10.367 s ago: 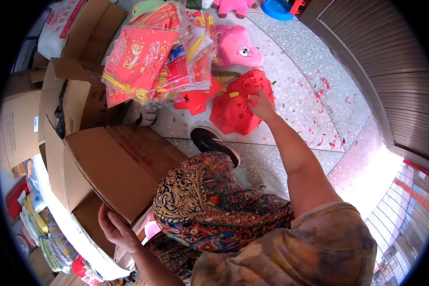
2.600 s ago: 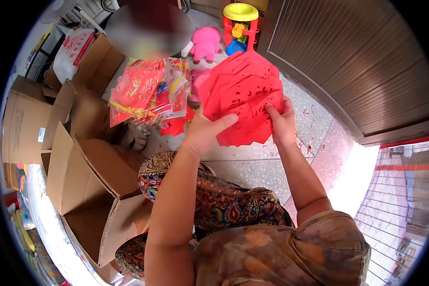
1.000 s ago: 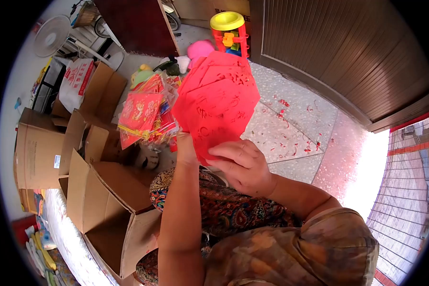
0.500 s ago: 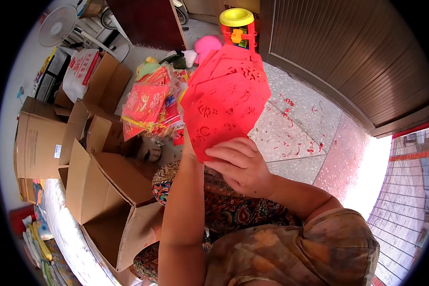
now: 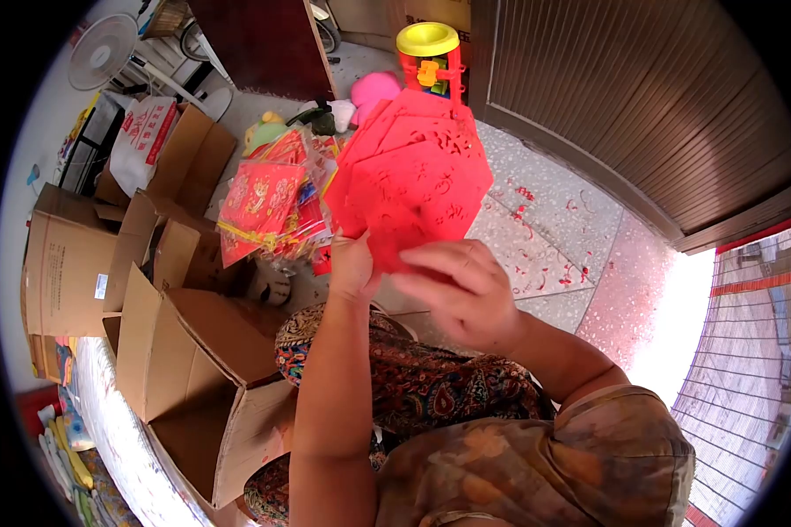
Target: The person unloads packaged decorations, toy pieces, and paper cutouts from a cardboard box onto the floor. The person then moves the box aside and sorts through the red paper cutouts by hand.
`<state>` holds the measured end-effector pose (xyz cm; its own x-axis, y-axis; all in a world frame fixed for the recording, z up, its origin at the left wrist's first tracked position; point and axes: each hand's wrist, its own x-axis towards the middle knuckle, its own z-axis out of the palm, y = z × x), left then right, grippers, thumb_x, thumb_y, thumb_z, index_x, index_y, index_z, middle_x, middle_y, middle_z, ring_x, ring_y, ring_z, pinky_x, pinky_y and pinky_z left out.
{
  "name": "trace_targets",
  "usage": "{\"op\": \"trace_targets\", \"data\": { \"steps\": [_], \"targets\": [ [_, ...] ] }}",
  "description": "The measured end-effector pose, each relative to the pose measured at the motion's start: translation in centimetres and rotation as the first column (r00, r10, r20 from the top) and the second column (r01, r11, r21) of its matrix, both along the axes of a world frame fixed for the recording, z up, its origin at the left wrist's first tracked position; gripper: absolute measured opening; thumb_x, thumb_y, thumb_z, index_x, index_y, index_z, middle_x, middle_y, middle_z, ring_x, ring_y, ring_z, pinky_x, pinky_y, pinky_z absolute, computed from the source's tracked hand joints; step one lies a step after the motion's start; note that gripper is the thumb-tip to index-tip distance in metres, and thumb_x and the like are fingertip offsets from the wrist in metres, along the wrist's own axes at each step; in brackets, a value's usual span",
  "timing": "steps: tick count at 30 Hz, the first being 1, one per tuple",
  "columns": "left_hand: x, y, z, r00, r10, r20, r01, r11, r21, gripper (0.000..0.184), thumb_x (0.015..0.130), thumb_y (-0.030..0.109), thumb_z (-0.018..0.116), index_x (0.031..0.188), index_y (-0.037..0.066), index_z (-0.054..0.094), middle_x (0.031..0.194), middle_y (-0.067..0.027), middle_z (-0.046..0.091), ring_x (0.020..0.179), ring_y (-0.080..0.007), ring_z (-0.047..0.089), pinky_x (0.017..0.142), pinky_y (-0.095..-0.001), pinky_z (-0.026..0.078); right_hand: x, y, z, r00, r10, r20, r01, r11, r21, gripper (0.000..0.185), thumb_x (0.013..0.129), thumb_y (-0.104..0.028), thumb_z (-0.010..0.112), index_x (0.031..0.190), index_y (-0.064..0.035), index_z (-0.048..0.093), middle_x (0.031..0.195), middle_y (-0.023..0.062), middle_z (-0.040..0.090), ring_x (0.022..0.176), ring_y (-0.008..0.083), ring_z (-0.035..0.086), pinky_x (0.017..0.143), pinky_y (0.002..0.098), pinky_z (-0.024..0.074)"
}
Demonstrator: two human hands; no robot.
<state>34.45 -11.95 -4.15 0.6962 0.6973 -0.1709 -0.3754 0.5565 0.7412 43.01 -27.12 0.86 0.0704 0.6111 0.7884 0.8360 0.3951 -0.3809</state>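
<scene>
A fanned stack of red cut-out paper sheets (image 5: 413, 167) is raised above the floor in front of me. My left hand (image 5: 356, 263) grips its lower left edge, the fingers partly hidden behind the paper. By the lower edge is my right hand (image 5: 466, 290), blurred, with its fingers apart from one another; contact with the paper is unclear. Left of the sheets lies a pile of red packets in clear plastic bags (image 5: 268, 193) with yellow strips. A bit of red paper (image 5: 322, 260) shows below the pile.
An open cardboard box (image 5: 211, 369) stands at the left, with more cartons (image 5: 70, 263) behind. A yellow and red toy (image 5: 428, 53) and a pink plush (image 5: 375, 88) are beyond the sheets. Red scraps (image 5: 545, 237) litter the floor beside a ribbed brown shutter (image 5: 642, 105).
Since half a second ago, my right hand has loosened from the sheets' lower edge and its fingers have spread. Earlier, the sheets were held by both hands farther to the right.
</scene>
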Motion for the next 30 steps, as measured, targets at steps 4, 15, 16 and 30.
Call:
{"op": "trace_targets", "data": {
  "steps": [4, 15, 16, 30],
  "targets": [
    [0.0, 0.3, -0.8, 0.999, 0.039, -0.021, -0.035, 0.99, 0.14, 0.029, 0.078, -0.005, 0.055, 0.106, 0.004, 0.056, 0.103, -0.0074, 0.06, 0.095, -0.0181, 0.057, 0.082, -0.0316, 0.047, 1.2, -0.2, 0.5, 0.939, -0.104, -0.327, 0.112, 0.994, 0.008, 0.046, 0.069, 0.0, 0.057, 0.114, -0.0078, 0.052, 0.093, 0.0131, 0.059, 0.085, 0.0291, 0.058, 0.076, 0.0358, 0.0429],
    [0.4, -0.5, 0.5, 0.999, 0.031, -0.019, -0.027, 0.984, 0.176, 0.033, 0.076, 0.0, 0.063, 0.107, 0.004, 0.056, 0.106, -0.0071, 0.059, 0.095, -0.0174, 0.057, 0.085, -0.0323, 0.045, 9.1, 0.7, -2.8, 0.8, -0.329, -0.502, 0.257, 0.944, -0.209, 0.042, 0.072, -0.009, 0.063, 0.112, -0.0018, 0.051, 0.117, 0.0153, 0.046, 0.109, 0.027, 0.045, 0.088, 0.034, 0.0391],
    [0.4, -0.5, 0.6, 0.999, 0.021, -0.032, -0.015, 0.985, 0.17, 0.033, 0.076, 0.0, 0.063, 0.107, 0.004, 0.056, 0.105, -0.007, 0.06, 0.095, -0.0174, 0.057, 0.085, -0.0324, 0.045, 9.2, 0.8, -3.3, 0.73, -0.293, -0.617, 0.186, 0.955, -0.233, 0.042, 0.072, -0.009, 0.063, 0.112, -0.002, 0.05, 0.117, 0.0153, 0.046, 0.109, 0.0266, 0.045, 0.089, 0.0343, 0.039],
    [0.6, -0.8, 0.7, 0.999, -0.03, -0.04, 0.036, 0.987, 0.158, 0.039, 0.075, -0.001, 0.064, 0.111, 0.004, 0.053, 0.107, -0.0065, 0.059, 0.097, -0.0174, 0.056, 0.084, -0.0327, 0.046, 9.5, 1.6, -4.9, 0.428, -0.194, -0.883, 0.039, 0.98, -0.197, 0.061, 0.075, -0.01, 0.065, 0.127, 0.0004, 0.035, 0.128, 0.0162, 0.037, 0.111, 0.0226, 0.045, 0.093, 0.0326, 0.0385]
  ]
}}
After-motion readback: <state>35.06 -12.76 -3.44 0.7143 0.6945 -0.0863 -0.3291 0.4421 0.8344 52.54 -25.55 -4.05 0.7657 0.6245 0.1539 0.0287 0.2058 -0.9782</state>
